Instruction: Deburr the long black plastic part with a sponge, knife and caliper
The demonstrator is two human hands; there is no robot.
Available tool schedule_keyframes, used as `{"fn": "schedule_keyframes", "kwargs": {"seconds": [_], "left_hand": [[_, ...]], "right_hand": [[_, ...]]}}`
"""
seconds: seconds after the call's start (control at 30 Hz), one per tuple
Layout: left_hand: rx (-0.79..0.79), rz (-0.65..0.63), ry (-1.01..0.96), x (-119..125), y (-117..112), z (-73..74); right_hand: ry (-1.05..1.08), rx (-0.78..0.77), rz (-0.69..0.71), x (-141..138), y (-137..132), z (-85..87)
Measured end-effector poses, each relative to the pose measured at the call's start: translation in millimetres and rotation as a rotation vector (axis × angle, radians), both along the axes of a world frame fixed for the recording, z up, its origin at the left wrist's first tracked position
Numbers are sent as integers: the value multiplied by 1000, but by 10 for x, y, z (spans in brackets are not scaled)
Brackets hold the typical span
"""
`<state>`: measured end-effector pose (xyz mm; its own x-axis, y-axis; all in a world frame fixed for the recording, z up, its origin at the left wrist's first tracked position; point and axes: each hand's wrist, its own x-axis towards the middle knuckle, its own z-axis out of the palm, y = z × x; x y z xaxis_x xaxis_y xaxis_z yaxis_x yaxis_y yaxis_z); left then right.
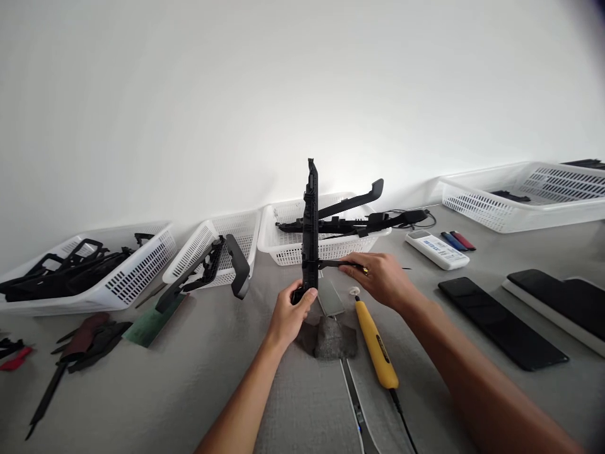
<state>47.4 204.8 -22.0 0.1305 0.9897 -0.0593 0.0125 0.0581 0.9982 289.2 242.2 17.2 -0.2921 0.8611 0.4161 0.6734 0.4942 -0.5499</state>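
Note:
My left hand grips the lower end of a long black plastic part, holding it upright over the table. Ribs and small clips line its edge. My right hand is closed around a thin dark hand tool, whose tip meets the right side of the part just above my left fingers. The exact kind of tool cannot be made out. Below the hands lies a crumpled grey cloth beside a flat grey block. A yellow corded rotary tool with a pale round tip rests right of the cloth.
White baskets with black plastic parts stand along the wall: far left, left, middle and right. A white remote-like device, lighters and a black phone lie at right. A maroon-handled tool lies at left.

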Motion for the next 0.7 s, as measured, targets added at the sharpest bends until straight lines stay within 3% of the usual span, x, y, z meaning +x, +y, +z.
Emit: {"fn": "schedule_keyframes", "kwargs": {"seconds": [0.23,0.7], "left_hand": [[-7,45,6,32,3,-4],[5,53,89,-7,38,-94]], "right_hand": [[17,-30,35,-75,26,-71],[11,-145,129,7,54,14]]}}
